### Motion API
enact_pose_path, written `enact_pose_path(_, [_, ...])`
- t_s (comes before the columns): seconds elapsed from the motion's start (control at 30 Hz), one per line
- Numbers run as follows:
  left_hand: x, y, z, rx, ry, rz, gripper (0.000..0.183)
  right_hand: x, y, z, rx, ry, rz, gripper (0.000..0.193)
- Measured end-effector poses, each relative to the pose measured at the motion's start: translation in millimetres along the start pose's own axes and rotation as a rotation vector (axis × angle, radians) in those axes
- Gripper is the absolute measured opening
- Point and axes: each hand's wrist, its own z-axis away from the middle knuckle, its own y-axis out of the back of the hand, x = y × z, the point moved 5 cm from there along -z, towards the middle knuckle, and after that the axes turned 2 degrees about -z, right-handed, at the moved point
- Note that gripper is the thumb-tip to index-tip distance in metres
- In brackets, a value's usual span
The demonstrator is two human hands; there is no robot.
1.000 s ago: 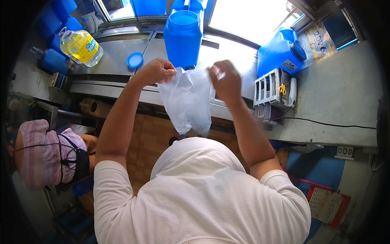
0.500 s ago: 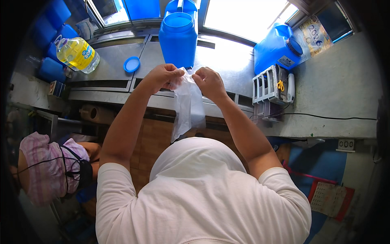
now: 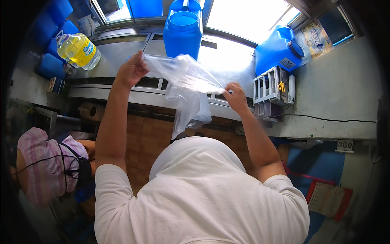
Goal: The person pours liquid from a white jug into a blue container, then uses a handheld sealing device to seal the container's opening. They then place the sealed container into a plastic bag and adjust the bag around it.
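Observation:
A clear plastic bag (image 3: pixel 185 75) is stretched wide between my hands, over the front edge of the counter. My left hand (image 3: pixel 133 71) pinches one side of its mouth; my right hand (image 3: pixel 236 96) grips the other side, a little lower. The bag's lower part hangs down in folds toward my body. Just beyond it stands an upright blue jerrycan (image 3: pixel 183 36) with its round mouth uncapped. The blue lid seen on the counter earlier is now mostly hidden behind my left hand.
Large yellow-labelled bottles (image 3: pixel 81 51) stand at the left by more blue containers. At right are a capped blue jerrycan (image 3: pixel 278 51), a grey rack (image 3: pixel 269 89) with yellow scissors (image 3: pixel 281 86), and a black cable (image 3: pixel 325 118). Another person (image 3: pixel 50 166) is at the lower left.
My hands have moved apart, left hand to the left and up, right hand to the right and down. The bunched bag has been spread wide between them.

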Motion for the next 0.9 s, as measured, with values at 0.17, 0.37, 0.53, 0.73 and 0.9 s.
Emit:
enact_pose_path(0.17, [28,23,9,0.077,-0.074,-0.203,0.026,53,15,39,-0.248,-0.296,0.426,0.023])
enact_pose_path(0.37, [28,-51,38,-0.076,-0.173,-0.702,0.023,-79,-13,-3,-0.127,0.088,-0.074,0.054])
enact_pose_path(0.53, [47,-81,71,-0.037,-0.448,-1.111,0.046,-184,-118,-36,-0.585,0.06,0.03,0.056])
enact_pose_path(0.73, [-14,4,137,0.484,-0.85,-1.534,0.088,-181,-125,-73,-0.597,-0.157,-0.535,0.028])
enact_pose_path(0.9, [-25,126,117,0.644,-0.239,-1.151,0.021,-235,-89,-103,-0.574,0.694,0.027,0.021])
